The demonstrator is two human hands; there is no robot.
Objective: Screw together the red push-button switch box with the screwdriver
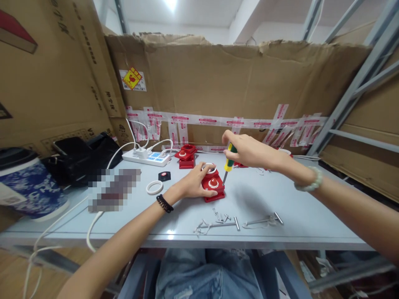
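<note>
In the head view my right hand (pixel 238 146) is wrapped round a yellow-and-green screwdriver (pixel 229 162). Its tip meets the right edge of a red block-like part (pixel 215 192) that has a small raised red knob in a white ring. My left hand (pixel 197 182) grips that red part from its left side and holds it against the table. A white ring (pixel 209 167) lies at the part's far end, partly hidden by my fingers. Just in front of the part, several loose screws (pixel 220 216) lie beside a T-handled metal rod (pixel 221 224).
Another T-handled rod (pixel 263 220) lies to the right. Behind stand stacked red parts (pixel 186 157) and a white power strip (pixel 146 158) with cables. A white ring (pixel 154 187), a small black piece (pixel 164 176) and a large patterned cup (pixel 29 185) are leftward. Cardboard (pixel 199 79) walls the back.
</note>
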